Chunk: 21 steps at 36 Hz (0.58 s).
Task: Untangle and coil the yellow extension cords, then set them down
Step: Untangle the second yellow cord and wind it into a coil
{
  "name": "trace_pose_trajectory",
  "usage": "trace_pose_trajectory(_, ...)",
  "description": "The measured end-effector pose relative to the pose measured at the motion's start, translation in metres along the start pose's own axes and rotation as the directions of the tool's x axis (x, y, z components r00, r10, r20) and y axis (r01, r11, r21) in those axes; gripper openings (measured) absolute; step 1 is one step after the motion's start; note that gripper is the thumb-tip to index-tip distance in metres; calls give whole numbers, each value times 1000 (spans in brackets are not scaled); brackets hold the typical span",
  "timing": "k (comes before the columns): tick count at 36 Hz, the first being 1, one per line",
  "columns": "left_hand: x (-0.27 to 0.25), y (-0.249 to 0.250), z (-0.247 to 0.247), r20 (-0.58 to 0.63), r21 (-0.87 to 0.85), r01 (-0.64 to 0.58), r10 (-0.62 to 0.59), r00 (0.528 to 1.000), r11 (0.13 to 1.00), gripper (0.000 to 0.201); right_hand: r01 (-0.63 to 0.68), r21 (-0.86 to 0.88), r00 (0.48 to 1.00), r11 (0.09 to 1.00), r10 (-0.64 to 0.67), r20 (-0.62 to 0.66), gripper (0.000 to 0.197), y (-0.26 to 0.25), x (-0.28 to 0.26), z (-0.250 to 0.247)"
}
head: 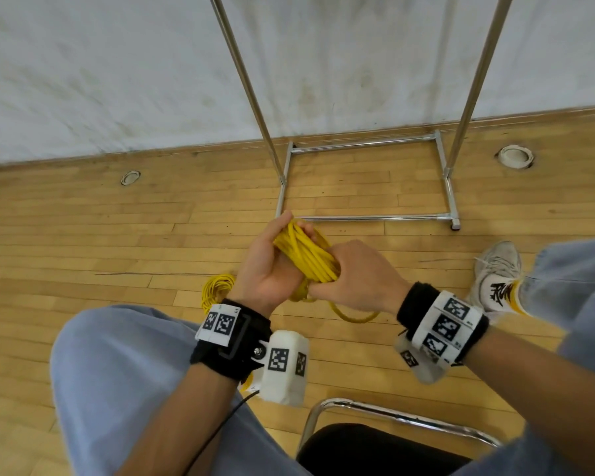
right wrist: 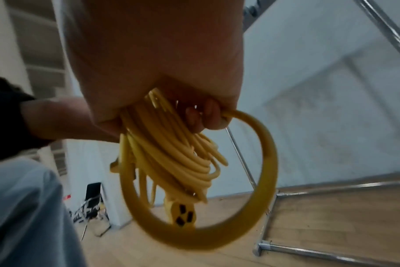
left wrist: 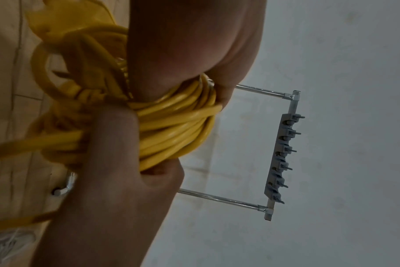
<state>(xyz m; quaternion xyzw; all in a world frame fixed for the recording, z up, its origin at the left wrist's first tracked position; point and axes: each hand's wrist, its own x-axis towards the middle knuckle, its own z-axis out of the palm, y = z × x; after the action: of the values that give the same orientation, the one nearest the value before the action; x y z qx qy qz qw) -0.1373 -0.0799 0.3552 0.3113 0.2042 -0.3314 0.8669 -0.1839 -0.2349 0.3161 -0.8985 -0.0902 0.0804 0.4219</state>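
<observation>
A coiled bundle of yellow extension cord (head: 306,255) is held between both hands above the wooden floor. My left hand (head: 272,266) grips the bundle from the left, fingers wrapped over its top. My right hand (head: 354,273) grips it from the right, fingers curled round the strands (right wrist: 171,144). In the right wrist view a loose loop (right wrist: 263,180) hangs below the hand, with a yellow socket end (right wrist: 183,213) dangling inside it. The left wrist view shows the coil (left wrist: 171,126) pressed between palm and thumb. A second yellow cord coil (head: 217,290) lies on the floor behind my left wrist.
A chrome clothes rack (head: 364,180) stands on the floor ahead, against the white wall. I sit on a black chair with a chrome frame (head: 392,417); my knees flank the hands, and a white sneaker (head: 495,276) is at right. Two round floor fittings (head: 130,177) sit near the wall.
</observation>
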Motion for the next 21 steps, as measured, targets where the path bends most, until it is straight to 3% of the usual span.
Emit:
trace_pose_trajectory(1,-1,3,-1,26,6,29,-29,999,1000,22,-26,93,999,995,24,27,40,2,2,-4)
trace_pose_trajectory(4,-1,13,-4,52,52,124,-127,991,991,56,-94,254,994,963,75,82,41,5,6,-18)
trace_pose_trajectory(8,0,20,0,-7,392,181,-194,981,902,48,-202,400,977,894,153,151,27,14,7,-36)
trace_pose_trajectory(11,1,21,0,-95,718,133,-93,991,684,49,-266,520,963,812,196,185,28,20,7,-42)
trace_pose_trajectory(13,-3,20,2,-68,860,51,15,998,507,48,-288,581,957,761,224,182,35,21,6,-44)
trace_pose_trajectory(18,-12,9,0,229,968,-238,107,967,83,30,-321,634,945,704,280,168,12,24,2,-42)
trace_pose_trajectory(21,-6,0,-5,293,956,-284,139,946,-80,29,-327,669,940,667,301,159,21,28,1,-35)
